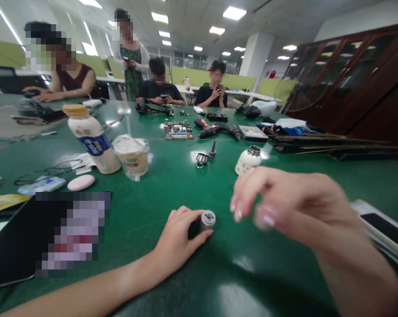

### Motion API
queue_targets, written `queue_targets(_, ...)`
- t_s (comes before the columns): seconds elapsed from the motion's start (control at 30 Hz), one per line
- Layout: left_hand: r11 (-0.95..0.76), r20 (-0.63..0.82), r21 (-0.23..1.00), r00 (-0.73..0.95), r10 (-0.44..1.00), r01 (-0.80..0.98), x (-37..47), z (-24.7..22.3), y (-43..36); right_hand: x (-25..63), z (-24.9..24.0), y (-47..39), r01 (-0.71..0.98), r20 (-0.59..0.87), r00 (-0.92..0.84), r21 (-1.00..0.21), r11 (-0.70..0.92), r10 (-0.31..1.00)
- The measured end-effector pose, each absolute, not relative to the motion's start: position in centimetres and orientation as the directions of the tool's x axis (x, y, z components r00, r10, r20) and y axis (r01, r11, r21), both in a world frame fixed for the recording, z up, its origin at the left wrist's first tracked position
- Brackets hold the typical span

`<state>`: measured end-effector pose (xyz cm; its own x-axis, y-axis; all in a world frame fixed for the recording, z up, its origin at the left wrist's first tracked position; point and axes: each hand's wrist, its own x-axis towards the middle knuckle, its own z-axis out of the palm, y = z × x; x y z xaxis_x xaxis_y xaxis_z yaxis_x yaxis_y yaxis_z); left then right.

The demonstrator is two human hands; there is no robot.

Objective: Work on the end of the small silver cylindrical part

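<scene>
My left hand (179, 235) rests low on the green table (172, 193). Its thumb and fingers close around the sides of a small silver metal cylinder (208, 218), which stands upright and looks like a small motor. My right hand (285, 200) hangs in the air to the right, slightly blurred. A gap shows between its thumb and bent fingers, and I see nothing in it. Beyond that hand stands a cream-coloured jar or flask (248, 159) with its metal neck uncovered. Farther in lie a small metal part with a ring (201, 159) and a dark drill chuck-like piece (212, 150).
Left of me are a bottle (95, 143), a lidded cup (132, 157), a pink oval case (81, 182) and a dark tablet-like panel (23, 237). A circuit board (178, 130) and power drills (209, 131) lie farther back. Several people sit or stand across the table.
</scene>
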<state>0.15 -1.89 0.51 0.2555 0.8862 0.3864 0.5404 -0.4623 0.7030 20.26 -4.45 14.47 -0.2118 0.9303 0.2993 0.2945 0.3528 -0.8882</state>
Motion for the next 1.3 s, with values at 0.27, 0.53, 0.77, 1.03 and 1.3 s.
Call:
queue_targets(0.27,-0.519,0.323,0.662,0.419,0.848,0.541,0.1,0.4,-1.5,19.3,6.6,-0.5,0.400,0.320,-0.556,-0.706,0.584,0.767)
queue_targets(0.53,-0.487,0.292,0.679,0.408,0.865,0.549,0.2,0.6,-1.7,19.0,5.9,-0.9,0.417,0.325,-0.418,-0.761,0.497,0.848)
queue_targets(0.77,-0.452,0.254,0.686,0.394,0.883,0.570,0.3,0.8,-1.6,21.5,2.5,2.0,0.463,0.363,-0.156,-0.795,0.392,0.919)
queue_targets(1.03,-0.445,0.227,0.672,0.407,0.885,0.592,0.4,0.8,-1.5,21.2,1.8,1.5,0.403,0.323,-0.187,-0.836,0.372,0.928)
queue_targets(1.3,-0.474,0.261,0.679,0.420,0.869,0.560,0.3,0.4,-1.4,18.6,4.9,-1.5,0.356,0.268,-0.281,-0.863,0.359,0.921)
